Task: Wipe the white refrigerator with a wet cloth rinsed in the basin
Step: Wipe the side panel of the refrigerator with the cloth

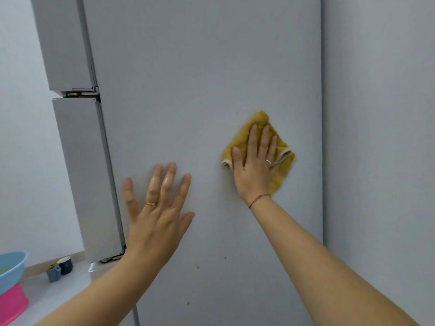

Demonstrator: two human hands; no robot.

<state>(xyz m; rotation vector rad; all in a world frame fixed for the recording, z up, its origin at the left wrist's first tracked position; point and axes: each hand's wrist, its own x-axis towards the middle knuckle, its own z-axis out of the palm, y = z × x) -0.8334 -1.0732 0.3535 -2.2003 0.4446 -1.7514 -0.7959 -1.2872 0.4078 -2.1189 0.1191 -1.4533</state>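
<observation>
The white refrigerator (200, 67) fills the middle of the head view, its side panel facing me and its two doors (80, 161) at the left edge. My right hand (255, 165) lies flat on a folded yellow cloth (282, 156) and presses it against the panel at mid-right. My left hand (157, 208) rests flat on the panel to the left of the cloth, fingers spread and wet, holding nothing. A few small dark specks (225, 258) mark the panel below my hands.
At the lower left a blue basin (14, 267) sits on a pink basin (14, 304) on the floor. Two small dark cups (60, 269) stand by the refrigerator's foot. A grey wall (381, 114) adjoins the refrigerator on the right.
</observation>
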